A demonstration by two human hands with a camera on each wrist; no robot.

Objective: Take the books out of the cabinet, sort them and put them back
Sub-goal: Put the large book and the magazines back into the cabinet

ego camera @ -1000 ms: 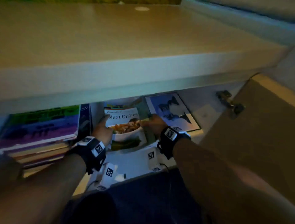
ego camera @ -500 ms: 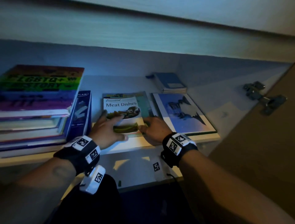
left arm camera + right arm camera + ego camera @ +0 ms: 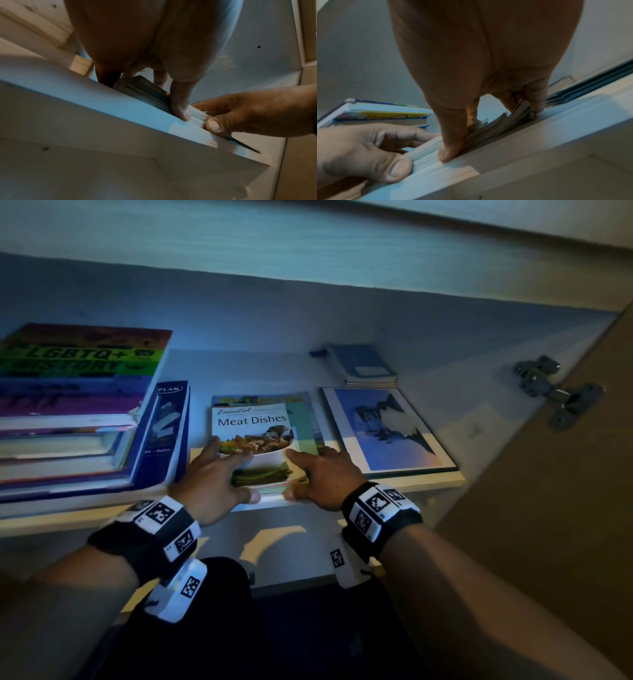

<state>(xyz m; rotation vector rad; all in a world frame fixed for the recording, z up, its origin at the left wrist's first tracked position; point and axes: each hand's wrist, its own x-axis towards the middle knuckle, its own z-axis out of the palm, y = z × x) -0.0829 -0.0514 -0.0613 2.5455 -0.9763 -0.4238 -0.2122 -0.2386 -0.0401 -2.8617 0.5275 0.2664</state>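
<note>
A small stack of thin books lies flat mid-shelf, topped by a white "Meat Dishes" cookbook [image 3: 253, 422]. My left hand [image 3: 226, 477] has its fingers spread on the cover's near left, its thumb [image 3: 180, 111] against the stack's front edge [image 3: 199, 117]. My right hand [image 3: 308, 477] pinches the near right corner, with its thumb [image 3: 450, 146] on the fanned page edges [image 3: 496, 125]. At left stands a tall pile topped by a rainbow "LGBTQ+ History" book [image 3: 78, 361]. A dark blue book [image 3: 168, 433] leans on that pile.
A blue picture book [image 3: 387, 429] lies flat right of the cookbook, and small blue notebooks [image 3: 363, 364] sit behind it. The shelf's front edge [image 3: 85, 518] runs under my wrists. The open cabinet door [image 3: 565, 525] and its metal hinge [image 3: 555, 392] are at right.
The head view dropped below the upper shelf, showing the whole shelf. Both hands slid back to the stack's near edge, and the thumbs now press its front.
</note>
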